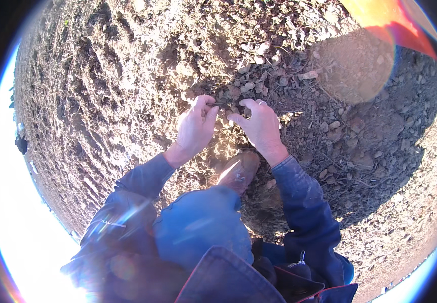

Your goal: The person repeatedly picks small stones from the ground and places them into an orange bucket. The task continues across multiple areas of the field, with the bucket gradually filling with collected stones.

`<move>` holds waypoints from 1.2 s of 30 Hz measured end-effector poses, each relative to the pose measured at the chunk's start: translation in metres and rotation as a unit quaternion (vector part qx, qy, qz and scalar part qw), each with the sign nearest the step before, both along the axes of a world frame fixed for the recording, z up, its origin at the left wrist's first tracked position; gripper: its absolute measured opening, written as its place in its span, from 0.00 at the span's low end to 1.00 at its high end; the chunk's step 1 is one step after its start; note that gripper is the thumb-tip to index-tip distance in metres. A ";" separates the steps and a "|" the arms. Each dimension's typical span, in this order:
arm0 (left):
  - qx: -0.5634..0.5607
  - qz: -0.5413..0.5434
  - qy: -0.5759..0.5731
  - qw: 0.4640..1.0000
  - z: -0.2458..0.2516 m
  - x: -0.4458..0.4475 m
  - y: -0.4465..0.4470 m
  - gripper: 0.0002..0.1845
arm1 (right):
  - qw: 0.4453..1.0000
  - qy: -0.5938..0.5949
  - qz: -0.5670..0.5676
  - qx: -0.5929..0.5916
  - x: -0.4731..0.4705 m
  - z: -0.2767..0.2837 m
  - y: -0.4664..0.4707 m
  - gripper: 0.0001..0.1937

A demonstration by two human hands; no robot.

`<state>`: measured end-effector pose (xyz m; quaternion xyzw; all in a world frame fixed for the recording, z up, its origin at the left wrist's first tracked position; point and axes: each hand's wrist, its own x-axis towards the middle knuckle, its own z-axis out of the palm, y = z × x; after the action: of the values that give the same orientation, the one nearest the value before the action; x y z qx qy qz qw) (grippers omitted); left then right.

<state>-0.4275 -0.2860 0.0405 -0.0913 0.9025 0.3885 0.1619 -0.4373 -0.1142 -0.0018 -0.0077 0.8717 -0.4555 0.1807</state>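
Observation:
My left hand (196, 123) is low over the ground, its thumb and forefinger closed on what looks like a thin dark stem (222, 104). The stem runs toward my right hand (258, 125). That hand wears a ring, and its thumb and forefinger curve around a small brown lump (235, 109); whether they grip it is unclear. Beneath both hands lie dry plant litter (218, 140) and loose soil. A brown leather boot (241, 170) stands just below the hands, under my bent knee in blue trousers (203, 219).
Pale clods or stones (309, 75) lie scattered in the shaded soil (370, 151) to the right. An orange-red object (404, 26) cuts across the top right corner, partly washed out by glare. Ridged, litter-covered field (71, 113) stretches off to the left.

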 end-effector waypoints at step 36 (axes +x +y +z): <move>0.193 -0.148 -0.192 0.951 0.013 -0.008 -0.045 0.10 | 0.944 -0.091 -0.030 -0.315 0.025 -0.012 0.005 0.22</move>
<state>-0.4355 -0.3305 0.0535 0.0035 0.7654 0.5023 0.4023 -0.4128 -0.1092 -0.0133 0.0033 0.6632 -0.7107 0.2345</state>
